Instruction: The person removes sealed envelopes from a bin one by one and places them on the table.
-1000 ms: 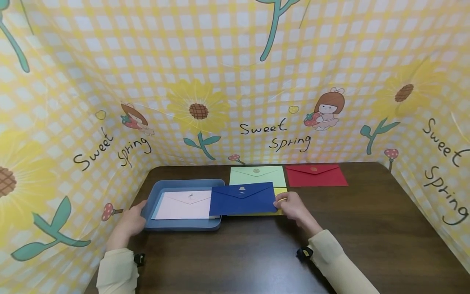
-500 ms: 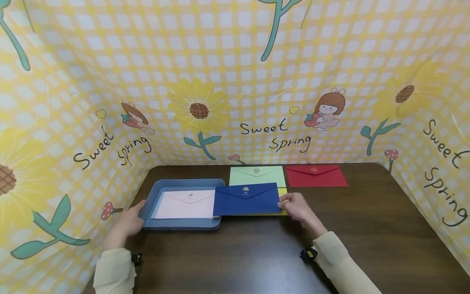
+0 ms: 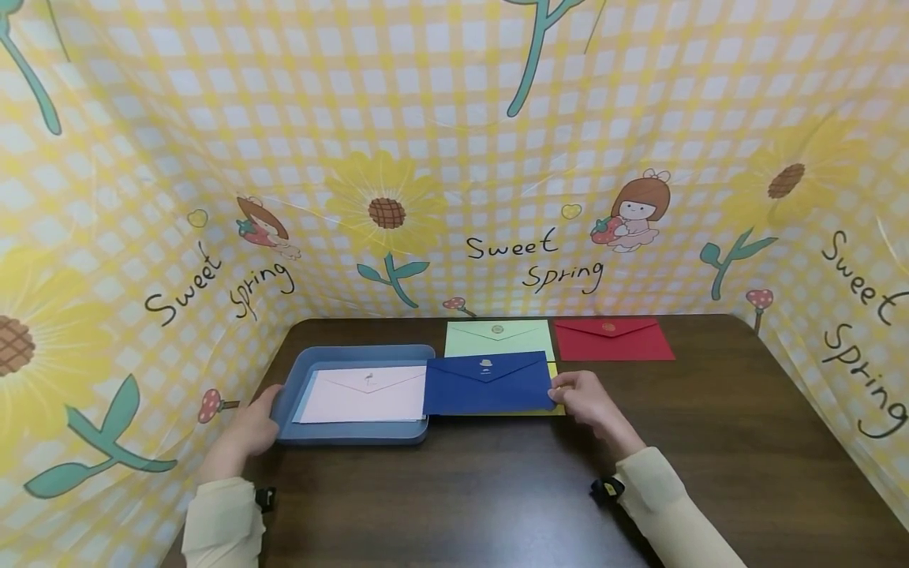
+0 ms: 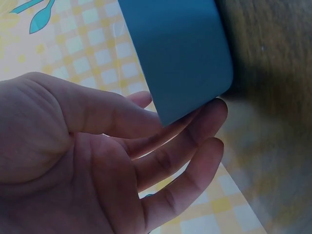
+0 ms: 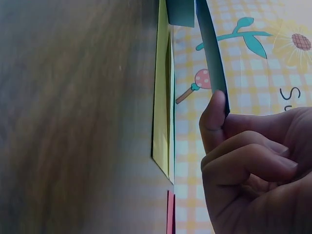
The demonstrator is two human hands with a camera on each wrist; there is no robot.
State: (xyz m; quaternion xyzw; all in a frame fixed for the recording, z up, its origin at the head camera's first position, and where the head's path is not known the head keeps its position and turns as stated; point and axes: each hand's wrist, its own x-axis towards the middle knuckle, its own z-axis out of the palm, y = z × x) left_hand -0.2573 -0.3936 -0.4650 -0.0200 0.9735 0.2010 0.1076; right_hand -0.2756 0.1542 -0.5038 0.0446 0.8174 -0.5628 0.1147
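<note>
The blue envelope is held up above the surface by the right hand, its right end pinched between thumb and fingers. In the head view, the tray's right rim is overlapped by the envelope's left end. The tray is set near the far left corner of the surface, and its left wall is gripped by the left hand — thumb on one side, fingers on the other. In the tray a pink envelope is laid flat over a light-blue piece, which shows only as a thin margin.

Beneath the raised envelope, a yellow envelope is mostly hidden in the head view. Along the far edge of the surface, a green envelope and a red envelope are laid side by side — red nearer the far right corner. The surface is backed by a checked cloth.
</note>
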